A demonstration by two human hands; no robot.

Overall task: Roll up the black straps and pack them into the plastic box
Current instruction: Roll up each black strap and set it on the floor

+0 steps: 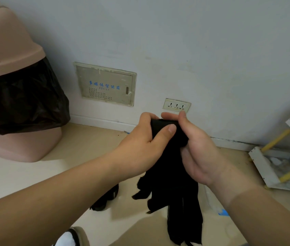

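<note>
Head view from my remote seat: a pale wall (194, 41) fills the top half and meets a beige floor (87, 148) at a white skirting. At far left a pink swing-lid bin (7, 50) stands on the floor, with a black bin liner (20, 103) hanging out from under its lid.

Both bare forearms reach in from the bottom edge and meet at the centre. The left hand (140, 150) and the right hand (199, 151) both grasp the black straps (179, 201). The upper end is wound into a thick roll held between them, in the air in front of the skirting. The left thumb lies across the roll's front and the right fingers curl over its top. The loose tails hang below the hands toward the floor.

A white rack (268, 167) with yellow bars leans at the right edge. A cream wall panel (105, 84) with blue lettering sits in the wall above the skirting. A dark bundle (105, 197) lies on the floor under the left forearm (possibly another strap, I can't tell). Just right of the tails lies a translucent object (211, 197); whether it is the box I cannot say. A socket (176, 105) sits just above the hands, and a shoe (73, 237) shows at the bottom.
</note>
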